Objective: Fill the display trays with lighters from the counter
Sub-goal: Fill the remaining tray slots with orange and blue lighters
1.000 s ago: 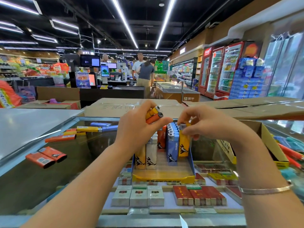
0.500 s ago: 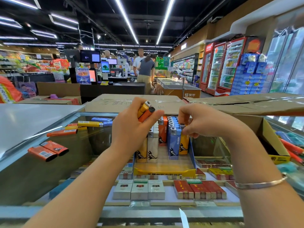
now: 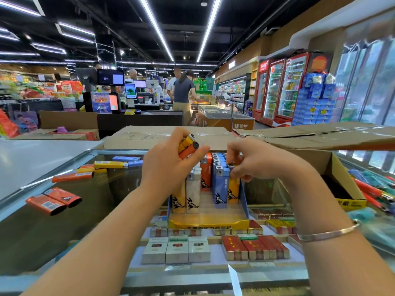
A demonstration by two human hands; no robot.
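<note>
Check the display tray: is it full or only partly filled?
Partly filled. The display tray holds upright lighters at its back, while bare floor shows behind its yellow front lip. The right hand pinches a yellow lighter there.

Right hand (image 3: 250, 161) covers the top of the yellow lighter (image 3: 233, 190) at centre frame. Lower right, the cardboard box (image 3: 333, 167) hides its contents, and coloured lighters (image 3: 372, 189) blur off the right edge

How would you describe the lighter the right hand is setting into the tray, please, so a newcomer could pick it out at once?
Start at the glass counter and find the blue-walled display tray standing on it between the two arms. In the tray's right-most column, the front lighter is the yellow lighter, its top pinched by the right hand. Unlike the blue lighters beside it, it is yellow with a black animal print.
</note>
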